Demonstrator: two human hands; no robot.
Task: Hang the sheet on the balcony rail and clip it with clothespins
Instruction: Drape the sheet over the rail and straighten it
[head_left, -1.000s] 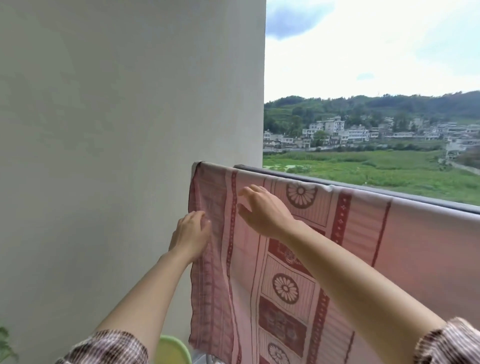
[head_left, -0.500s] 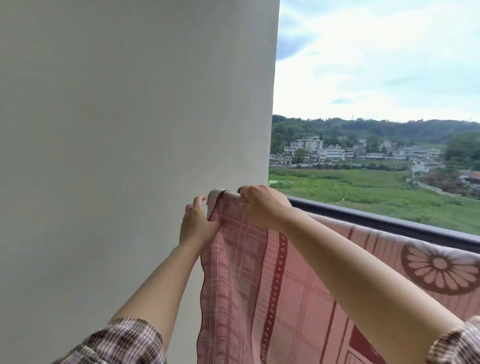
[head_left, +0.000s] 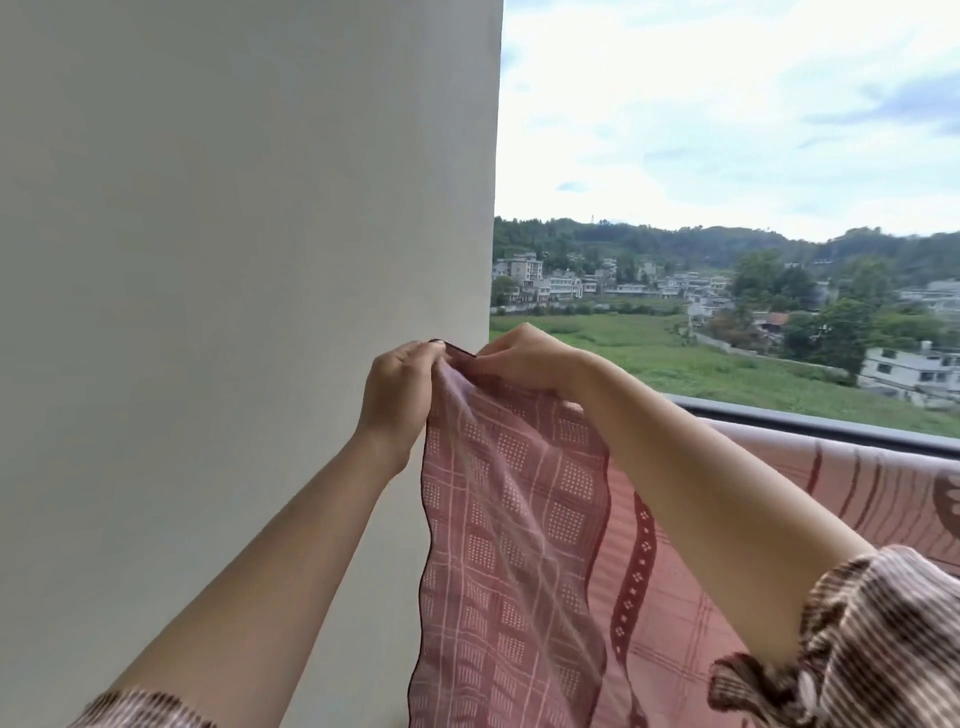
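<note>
While left hand (head_left: 397, 395) and right hand (head_left: 524, 358) pinch top corner, pink plaid-bordered sheet (head_left: 509, 519) hangs rippled, wavy-edged.

Left hand (head_left: 399, 387), right hand (head_left: 527, 358) aloft, pinching

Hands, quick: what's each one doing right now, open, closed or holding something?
Left hand: closed, pinching the top corner of the sheet by the wall.
Right hand: closed, gripping the sheet's top edge just beside it.
</note>
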